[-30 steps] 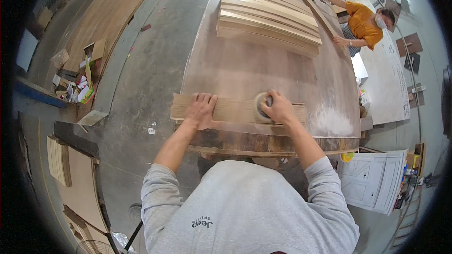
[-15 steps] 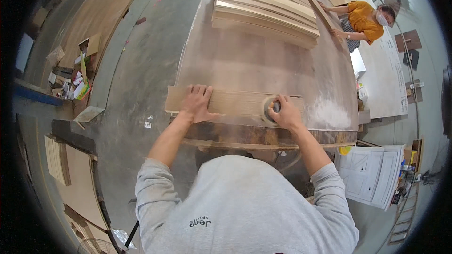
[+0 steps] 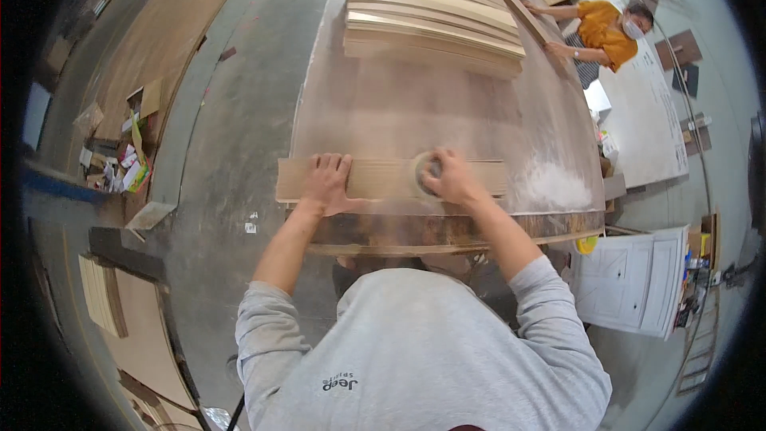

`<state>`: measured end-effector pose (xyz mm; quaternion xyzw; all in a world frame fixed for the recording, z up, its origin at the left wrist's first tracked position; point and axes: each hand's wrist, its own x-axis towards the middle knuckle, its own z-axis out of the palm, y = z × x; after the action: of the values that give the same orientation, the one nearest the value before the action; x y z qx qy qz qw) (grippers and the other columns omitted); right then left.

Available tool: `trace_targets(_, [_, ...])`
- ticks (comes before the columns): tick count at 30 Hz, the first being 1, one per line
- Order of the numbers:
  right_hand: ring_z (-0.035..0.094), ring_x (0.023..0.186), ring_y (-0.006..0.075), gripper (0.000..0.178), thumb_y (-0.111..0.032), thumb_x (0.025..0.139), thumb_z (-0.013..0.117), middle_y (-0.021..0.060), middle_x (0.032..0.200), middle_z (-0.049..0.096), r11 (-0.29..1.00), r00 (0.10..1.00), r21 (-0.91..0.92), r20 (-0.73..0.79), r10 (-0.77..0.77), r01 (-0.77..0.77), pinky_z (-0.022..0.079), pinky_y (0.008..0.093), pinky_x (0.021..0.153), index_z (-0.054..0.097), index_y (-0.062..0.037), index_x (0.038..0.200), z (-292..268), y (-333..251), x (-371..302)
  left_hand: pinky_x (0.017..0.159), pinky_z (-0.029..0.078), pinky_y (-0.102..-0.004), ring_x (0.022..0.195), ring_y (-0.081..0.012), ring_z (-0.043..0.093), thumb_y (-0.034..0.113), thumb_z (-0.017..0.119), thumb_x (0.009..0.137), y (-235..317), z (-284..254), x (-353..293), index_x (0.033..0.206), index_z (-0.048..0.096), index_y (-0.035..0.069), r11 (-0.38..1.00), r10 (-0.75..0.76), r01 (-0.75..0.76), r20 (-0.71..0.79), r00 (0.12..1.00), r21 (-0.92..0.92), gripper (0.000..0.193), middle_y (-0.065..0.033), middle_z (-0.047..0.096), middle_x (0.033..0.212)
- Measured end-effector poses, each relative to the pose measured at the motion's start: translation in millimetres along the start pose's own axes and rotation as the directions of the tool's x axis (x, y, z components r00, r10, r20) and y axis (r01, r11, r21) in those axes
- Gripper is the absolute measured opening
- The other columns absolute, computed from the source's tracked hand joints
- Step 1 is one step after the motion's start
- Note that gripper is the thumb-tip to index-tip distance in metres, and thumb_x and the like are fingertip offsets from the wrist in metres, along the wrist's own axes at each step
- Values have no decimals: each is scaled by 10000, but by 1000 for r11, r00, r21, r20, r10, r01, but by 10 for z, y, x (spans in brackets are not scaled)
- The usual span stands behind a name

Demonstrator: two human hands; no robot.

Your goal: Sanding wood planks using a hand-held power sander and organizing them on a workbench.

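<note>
A long pale wooden board (image 3: 375,177) lies across the near end of the table. My left hand (image 3: 325,181) rests flat on the board's left part, fingers stretched toward its far edge and thumb spread to the right. Right of it, my right hand (image 3: 452,175) is closed round a small disc-shaped sander (image 3: 425,175), which sits on the board's face just right of its middle. The sander's dark top is partly covered by my fingers.
A stack of similar boards (image 3: 435,28) lies farther up the table (image 3: 383,112). Pale dust (image 3: 554,187) covers the near right corner. At the far right, a co-worker (image 3: 602,36) in an orange top holds another board (image 3: 527,16). A white cabinet (image 3: 630,279) stands at right.
My right hand and the sander have slid left along the board, closer to my left hand. My left hand keeps its place on the board. The whole view has shifted slightly.
</note>
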<state>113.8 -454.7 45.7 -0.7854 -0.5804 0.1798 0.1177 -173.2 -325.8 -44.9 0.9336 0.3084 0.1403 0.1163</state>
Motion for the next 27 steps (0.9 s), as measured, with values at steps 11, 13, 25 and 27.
trace_targets(11, [672, 1072, 441, 425, -368, 856, 726, 183, 1239, 658, 998, 998, 29, 39, -54, 53, 567, 517, 912, 639, -144, 1207, 241, -459, -54, 1103, 322, -508, 1198, -328, 518, 815, 743, 663, 1, 1, 2, 1365, 554, 11, 999, 26, -26, -5, 1000, 19, 1084, -149, 593, 1222])
trace_targets(13, [668, 1101, 440, 455, -366, 864, 720, 191, 1264, 650, 996, 996, 45, 41, -84, 82, 563, 515, 931, 629, -130, 1242, 276, -585, 31, 1100, 324, -506, 1194, -328, 519, 817, 741, 663, 2, -17, -3, 1361, 556, 12, 999, 23, -23, 7, 1000, 23, 1081, -149, 593, 1221])
trace_targets(25, [690, 1058, 420, 446, -386, 868, 719, 169, 1245, 651, 992, 992, -60, 75, -105, 109, 577, 506, 908, 632, -158, 1242, 174, -758, 314, 1088, 331, -499, 1182, -325, 530, 820, 732, 674, 14, 11, 5, 1369, 555, 25, 998, 23, -22, -28, 999, 54, 1071, -147, 602, 1206])
trace_targets(27, [694, 1021, 425, 400, -379, 865, 713, 158, 1216, 662, 971, 969, 19, 60, -238, 237, 580, 505, 892, 642, -161, 1193, 268, -875, 421, 1092, 329, -496, 1185, -324, 533, 817, 734, 672, 7, 8, -2, 1372, 550, 29, 1000, 21, -21, -20, 1000, 17, 1070, -145, 604, 1212])
